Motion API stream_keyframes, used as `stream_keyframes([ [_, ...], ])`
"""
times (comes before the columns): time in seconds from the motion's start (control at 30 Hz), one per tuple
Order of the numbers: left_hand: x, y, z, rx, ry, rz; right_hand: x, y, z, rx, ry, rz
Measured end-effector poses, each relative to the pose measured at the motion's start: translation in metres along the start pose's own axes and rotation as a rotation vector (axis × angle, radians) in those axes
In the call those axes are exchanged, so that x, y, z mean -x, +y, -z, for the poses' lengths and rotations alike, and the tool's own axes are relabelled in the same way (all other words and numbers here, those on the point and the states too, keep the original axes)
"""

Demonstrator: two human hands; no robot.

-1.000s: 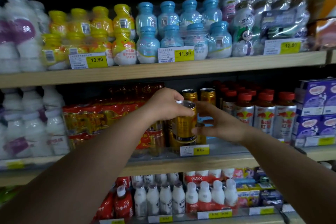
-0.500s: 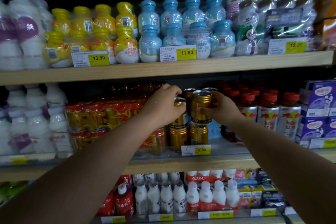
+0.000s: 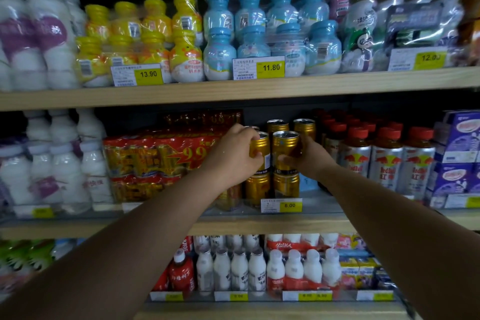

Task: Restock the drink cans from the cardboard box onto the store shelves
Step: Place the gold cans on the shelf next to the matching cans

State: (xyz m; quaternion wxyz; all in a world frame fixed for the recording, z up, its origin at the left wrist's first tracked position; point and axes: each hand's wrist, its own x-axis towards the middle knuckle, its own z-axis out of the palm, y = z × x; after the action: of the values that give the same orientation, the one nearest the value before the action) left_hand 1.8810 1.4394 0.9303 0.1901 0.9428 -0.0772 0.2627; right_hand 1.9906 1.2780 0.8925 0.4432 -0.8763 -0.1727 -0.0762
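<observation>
On the middle shelf [image 3: 259, 225] gold drink cans stand stacked two high. My left hand [image 3: 233, 156] grips one gold can [image 3: 261, 153] on the upper layer. Beside it, my right hand [image 3: 307, 156] grips a second gold can [image 3: 284, 149], also on the upper layer, on top of lower cans [image 3: 285, 184]. Two more gold cans [image 3: 304, 126] stand behind them. The cardboard box is out of view.
Red shrink-wrapped can packs [image 3: 155, 161] sit left of the cans, red-capped bottles [image 3: 387, 161] to the right. A price tag reading 6.00 [image 3: 281, 205] hangs in front. Yellow and blue bottle packs fill the upper shelf [image 3: 233, 91]; white bottles fill the lower one.
A second ago both hands were around a single can at the shelf front. Now each hand holds its own can, raised onto the upper layer and pushed further back.
</observation>
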Motion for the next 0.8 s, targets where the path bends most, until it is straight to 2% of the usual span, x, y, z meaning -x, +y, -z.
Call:
stream_keyframes([
  [0.1,0.010,0.004,-0.008,-0.056,0.008,0.022,0.014,-0.004,-0.002,0.001,0.050,0.007],
  [0.2,0.027,0.005,-0.026,-0.071,-0.027,0.042,0.049,0.004,-0.007,0.038,0.256,0.130],
  [0.27,0.041,0.003,-0.045,-0.103,-0.102,0.062,0.076,0.018,-0.011,0.011,0.323,0.212],
  [0.43,0.091,-0.004,-0.109,-0.179,-0.307,0.141,0.128,0.078,-0.036,0.005,0.155,0.156],
  [0.67,0.177,-0.043,-0.221,-0.127,-0.585,0.217,0.193,0.186,-0.110,0.009,-0.068,-0.086],
  [0.8,0.243,-0.082,-0.300,-0.096,-0.692,0.238,0.238,0.256,-0.173,0.048,-0.161,-0.256],
])
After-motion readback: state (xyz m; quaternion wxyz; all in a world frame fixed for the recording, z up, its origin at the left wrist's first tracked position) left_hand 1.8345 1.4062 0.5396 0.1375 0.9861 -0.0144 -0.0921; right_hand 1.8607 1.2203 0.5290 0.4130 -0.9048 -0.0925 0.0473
